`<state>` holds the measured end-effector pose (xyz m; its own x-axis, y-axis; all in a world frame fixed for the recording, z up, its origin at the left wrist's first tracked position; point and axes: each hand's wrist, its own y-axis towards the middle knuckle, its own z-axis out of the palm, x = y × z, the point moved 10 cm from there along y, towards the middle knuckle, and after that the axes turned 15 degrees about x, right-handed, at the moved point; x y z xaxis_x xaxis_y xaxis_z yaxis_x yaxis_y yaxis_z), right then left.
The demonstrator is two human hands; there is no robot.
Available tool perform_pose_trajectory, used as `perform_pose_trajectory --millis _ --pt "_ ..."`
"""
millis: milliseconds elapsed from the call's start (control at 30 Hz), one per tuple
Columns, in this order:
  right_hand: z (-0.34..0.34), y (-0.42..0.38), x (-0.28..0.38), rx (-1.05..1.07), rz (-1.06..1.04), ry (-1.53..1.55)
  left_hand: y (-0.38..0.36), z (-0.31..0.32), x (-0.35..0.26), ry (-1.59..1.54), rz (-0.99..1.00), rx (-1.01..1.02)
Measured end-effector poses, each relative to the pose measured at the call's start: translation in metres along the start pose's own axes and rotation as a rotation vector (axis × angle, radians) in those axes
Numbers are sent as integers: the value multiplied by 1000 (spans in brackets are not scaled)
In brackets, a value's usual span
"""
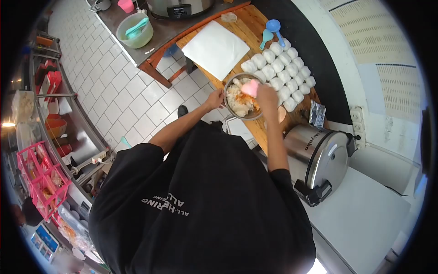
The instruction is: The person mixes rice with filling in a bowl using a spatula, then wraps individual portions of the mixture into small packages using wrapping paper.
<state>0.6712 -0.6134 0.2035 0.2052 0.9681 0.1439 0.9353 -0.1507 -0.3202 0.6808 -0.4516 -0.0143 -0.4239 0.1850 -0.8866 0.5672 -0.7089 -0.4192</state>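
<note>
A metal bowl [226,101] of rice with an orange topping [247,101] is at the edge of the wooden table. My left hand [215,98] grips the near left side of the bowl, its fingers partly hidden by the rim. Closed around the handle of a pink rice paddle [250,88], my right hand [268,97] is over the right side of the bowl, the blade against the rice. Just beyond that hand, several white wrapped rounded packets [284,71] stand in close rows. A stack of white paper sheets [216,49] lies to the left of them.
A blue ladle [273,26] and a teal paddle [266,38] lie behind the packets. To the right stands a large steel rice cooker [315,157], with crumpled foil [317,113] beside it. A dark table at back left holds a plastic tub [135,31] and another cooker [178,8].
</note>
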Motion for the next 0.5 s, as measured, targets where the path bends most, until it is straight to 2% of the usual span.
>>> perform_pose_trajectory --millis 100,133,167,233,333,367,433,467,500 --pt "48 23 2 58 25 -44 5 4 3 -72 -10 61" --pt "58 35 -8 173 -13 -53 7 4 5 -77 -9 67" --pt "60 46 -27 241 45 42 7 11 23 -125 -54 84" --pt "10 36 -16 180 31 -115 28 -2 3 -165 -37 84" --pt "-15 37 -10 82 89 -48 -1 8 -7 -157 -91 99" --pt "0 45 -4 84 84 -57 -1 7 -13 -165 -86 97" --pt "74 57 -9 193 199 -165 -5 4 -24 -68 -21 49" --pt "86 69 -21 206 139 -169 0 4 -18 -74 -31 47" --pt "95 73 -14 357 -36 -305 1 -2 -7 -69 -46 54"
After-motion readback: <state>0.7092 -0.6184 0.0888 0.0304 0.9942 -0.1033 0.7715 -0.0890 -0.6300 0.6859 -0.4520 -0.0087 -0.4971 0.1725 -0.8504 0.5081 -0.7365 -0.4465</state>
